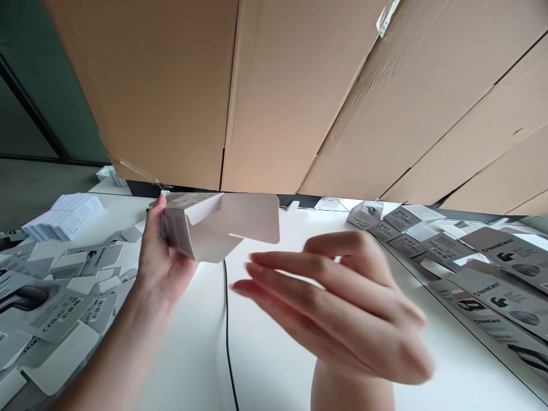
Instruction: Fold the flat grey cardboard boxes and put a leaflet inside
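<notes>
A small carton (180,228) is held up left of centre, its open end and unfolded flaps facing right. My left hand (165,257) is wrapped round the carton's closed left part, thumb on top. In front of the flaps, to the lower right, my right hand (334,302) is raised with its fingers stretched out and touching nothing. A gap separates its fingertips from the carton. Whether the carton holds anything inside cannot be made out.
Flat unfolded cartons (55,308) are heaped at the left, with a stack of white papers (64,217) behind them. Formed boxes (492,285) lie in rows at the right. A black cable (228,337) crosses the white table (265,348). Large cardboard boxes (274,97) stand at the back.
</notes>
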Available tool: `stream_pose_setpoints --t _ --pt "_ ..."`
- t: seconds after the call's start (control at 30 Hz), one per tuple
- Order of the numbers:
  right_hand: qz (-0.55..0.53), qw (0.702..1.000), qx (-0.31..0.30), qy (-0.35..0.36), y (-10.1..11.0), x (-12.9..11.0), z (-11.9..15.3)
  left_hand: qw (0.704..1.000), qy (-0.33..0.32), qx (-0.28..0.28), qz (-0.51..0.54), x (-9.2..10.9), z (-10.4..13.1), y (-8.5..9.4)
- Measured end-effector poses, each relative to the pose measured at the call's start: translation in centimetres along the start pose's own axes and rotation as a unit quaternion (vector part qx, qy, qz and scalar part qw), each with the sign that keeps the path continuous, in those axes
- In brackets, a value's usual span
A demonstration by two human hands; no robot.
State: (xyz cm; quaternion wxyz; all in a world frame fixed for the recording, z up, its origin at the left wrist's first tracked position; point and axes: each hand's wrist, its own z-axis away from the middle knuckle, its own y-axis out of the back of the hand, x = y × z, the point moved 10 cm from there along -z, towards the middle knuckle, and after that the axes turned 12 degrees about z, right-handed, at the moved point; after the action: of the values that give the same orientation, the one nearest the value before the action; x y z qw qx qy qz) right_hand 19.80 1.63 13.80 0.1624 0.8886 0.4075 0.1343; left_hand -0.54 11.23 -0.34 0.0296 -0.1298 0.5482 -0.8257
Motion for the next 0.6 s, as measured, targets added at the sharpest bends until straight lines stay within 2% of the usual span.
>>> stream_pose_setpoints --t 0.13,0.27,0.43,0.53,0.6 --pt "-0.074 0.993 -0.09 -0.017 -4.4 -0.8 1.1 0.998 0.031 0.003 0.059 -0.2 0.8 -0.5" --pt "-0.095 0.989 -0.099 -0.056 -8.1 -0.5 2.6 0.999 0.016 0.011 0.041 0.0 1.1 0.2" --pt "-0.097 0.991 -0.067 -0.068 -9.8 -0.3 3.9 0.998 -0.016 -0.034 -0.04 0.0 0.9 0.5" --pt "-0.141 0.983 -0.084 -0.086 -10.6 -0.1 4.3 0.996 -0.036 -0.052 -0.062 0.0 1.2 -0.1" --pt "-0.174 0.975 -0.098 -0.102 -11.0 0.0 4.3 0.996 -0.046 -0.044 -0.065 0.1 1.4 -0.3"
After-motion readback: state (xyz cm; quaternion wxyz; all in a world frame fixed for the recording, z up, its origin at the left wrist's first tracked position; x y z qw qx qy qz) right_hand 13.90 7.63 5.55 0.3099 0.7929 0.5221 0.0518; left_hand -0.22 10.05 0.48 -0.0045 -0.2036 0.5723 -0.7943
